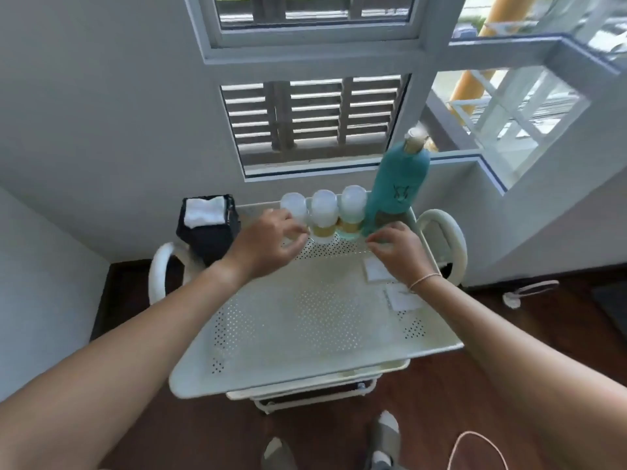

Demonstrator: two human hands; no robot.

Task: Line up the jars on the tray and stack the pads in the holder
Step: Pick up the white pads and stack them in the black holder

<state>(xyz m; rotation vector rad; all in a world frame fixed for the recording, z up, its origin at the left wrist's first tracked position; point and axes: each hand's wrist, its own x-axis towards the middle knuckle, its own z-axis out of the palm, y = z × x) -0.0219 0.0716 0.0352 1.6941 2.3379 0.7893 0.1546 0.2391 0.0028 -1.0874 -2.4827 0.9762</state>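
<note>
- A white wall with a louvred window [310, 120] is filling the background, and a dark wooden floor [441, 401] is showing below.
- A pale perforated tray [305, 320] on top of a small cart is serving as the work surface, with curved white handles on both sides.
- Three jars with white lids are standing in a row along the far edge of the tray: the left jar [293, 206], the middle jar [324, 208] and the right jar [353, 206], each just beside the next.
- A tall teal bottle [395, 188] is standing upright just to the right of the right jar, at the far right corner of the tray.
- The left hand [268, 242] is reaching to the base of the left jar, fingers curled around it; the grip is looking closed on that jar, though the hand is hiding the contact.
- The right hand [398, 252] is resting at the foot of the bottle with fingertips bent down toward the tray; I cannot tell whether this grip is holding anything.
- A black holder [208, 232] is sitting off the left far corner of the tray, well apart from both hands, with white pads [205, 210] stacked inside it.
- Two pale square cards [378, 269] are lying flat on the tray near the right wrist.
- A thin cord is lying on the floor at the lower right, near the person's feet.
</note>
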